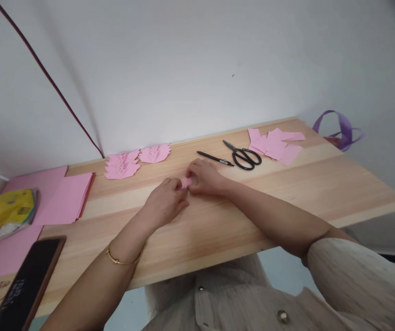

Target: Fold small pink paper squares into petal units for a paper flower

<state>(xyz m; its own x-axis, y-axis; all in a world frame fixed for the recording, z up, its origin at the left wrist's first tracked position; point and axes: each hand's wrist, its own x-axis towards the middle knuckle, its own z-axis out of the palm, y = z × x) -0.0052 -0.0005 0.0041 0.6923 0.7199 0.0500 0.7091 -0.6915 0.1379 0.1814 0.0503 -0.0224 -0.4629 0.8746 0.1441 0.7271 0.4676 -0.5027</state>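
Observation:
Between my two hands, just above or on the wooden table [218, 225], is a small piece of pink paper [187, 182]. My left hand [167, 201] pinches its left side between thumb and fingers. On the other side, my right hand [205, 177] has its fingers curled round the paper's right edge. Much of the piece is hidden by my fingers, so its folds do not show clearly. Beyond my right hand lie a black pen [214, 158] and black-handled scissors [242, 155], whose blades point up and left.
Cut pink shapes with jagged edges [122, 164] lie at the back left. Loose pink scraps [276, 145] are at the back right. Pink sheets [61, 197], a yellow plastic package [9, 211] and a phone [28, 280] occupy the left. A purple ribbon [345, 131] hangs past the right edge.

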